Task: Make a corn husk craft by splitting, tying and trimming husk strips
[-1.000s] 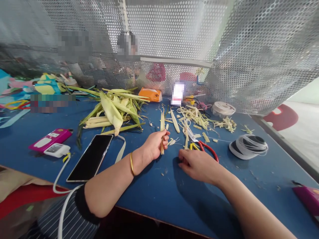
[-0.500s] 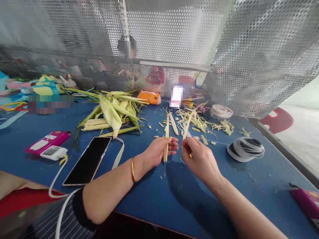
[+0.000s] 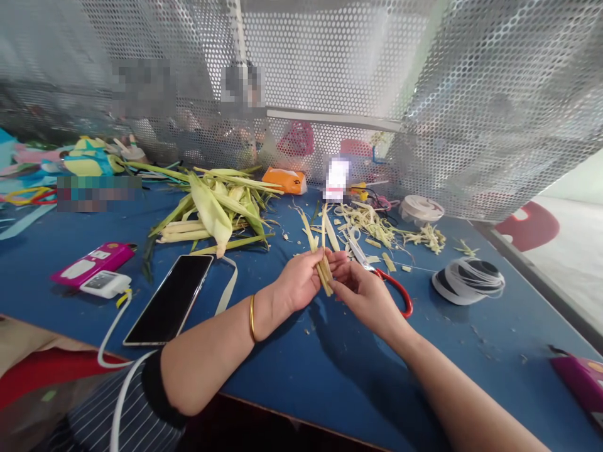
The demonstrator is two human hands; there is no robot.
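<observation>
My left hand and my right hand meet over the blue table, both pinched on a small bundle of pale leaf strips that stands nearly upright between the fingertips. A gold bangle sits on my left wrist. Red-handled scissors lie on the table just behind my right hand. A heap of green and yellow leaves lies further back on the left.
A black phone, a pink device and a white charger lie at the left. Cut scraps, a white lid and a coil of white band sit at the right. Perforated metal screens wall the back.
My right hand left the table, picked up a second strip and brought it to the one in my left hand. Both hands now hold the strips together as one bundle.
</observation>
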